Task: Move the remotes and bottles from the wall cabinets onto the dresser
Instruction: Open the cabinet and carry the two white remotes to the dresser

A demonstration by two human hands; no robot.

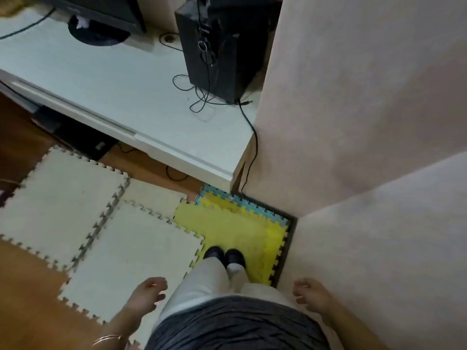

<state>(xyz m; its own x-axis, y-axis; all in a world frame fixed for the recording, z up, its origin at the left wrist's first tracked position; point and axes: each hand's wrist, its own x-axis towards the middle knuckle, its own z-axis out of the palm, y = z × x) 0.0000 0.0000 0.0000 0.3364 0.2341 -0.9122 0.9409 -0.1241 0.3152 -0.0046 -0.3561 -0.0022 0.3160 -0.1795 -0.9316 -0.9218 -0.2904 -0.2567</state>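
I look down at my own feet on a yellow foam mat. My left hand [147,294] hangs at my side near the bottom of the view, fingers loosely apart, holding nothing. My right hand [309,294] hangs on the other side close to a pale cabinet side [379,261], also with nothing in it. The white dresser top [101,79] stretches across the upper left. No remotes or bottles show in this view.
A black speaker [214,46] with loose cables [199,97] stands on the dresser's right end beside a tall pale panel [353,84]. A monitor base [98,34] sits at the back left. Interlocking foam mats [101,223] cover the wooden floor.
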